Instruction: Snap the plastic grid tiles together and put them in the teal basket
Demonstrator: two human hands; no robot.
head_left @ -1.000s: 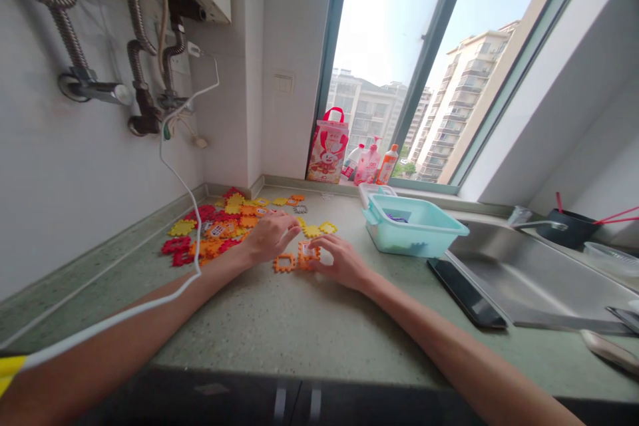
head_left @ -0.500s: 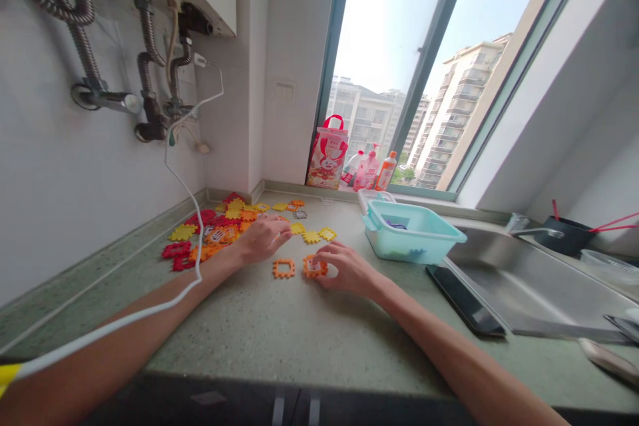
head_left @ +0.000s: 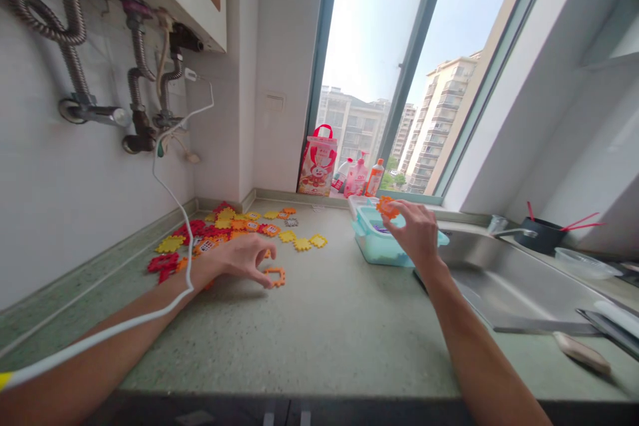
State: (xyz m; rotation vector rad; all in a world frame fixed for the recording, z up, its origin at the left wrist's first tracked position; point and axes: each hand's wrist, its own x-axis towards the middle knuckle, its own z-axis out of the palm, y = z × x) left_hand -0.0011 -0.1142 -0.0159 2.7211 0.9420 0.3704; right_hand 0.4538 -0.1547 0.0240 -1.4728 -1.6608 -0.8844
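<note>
My right hand [head_left: 417,229] is raised over the light-blue plastic box [head_left: 382,253], pinching an orange notched interlocking tile [head_left: 386,207] between thumb and fingertips. Purple pieces show inside the box. On the counter, my left hand [head_left: 247,258] is curved with thumb and fingers apart. Its thumb tip is at the edge of a square orange frame tile [head_left: 282,277] lying flat. A bit of orange [head_left: 270,253] shows by its fingertips; whether they touch it I cannot tell. Behind that hand lies a pile of red, orange and yellow tiles [head_left: 192,236], partly covered by the wrist.
Three yellow tiles [head_left: 302,244] lie mid-counter. A white cable [head_left: 172,196] hangs across my left forearm. To the right are a steel sink [head_left: 504,286] and a pale oblong object [head_left: 582,353]. A red bag [head_left: 318,163] and bottles [head_left: 356,178] stand at the window.
My right hand has lifted the orange tile off the counter and carried it right, over the box. My left hand has come down and nearer, its thumb now at the frame tile.
</note>
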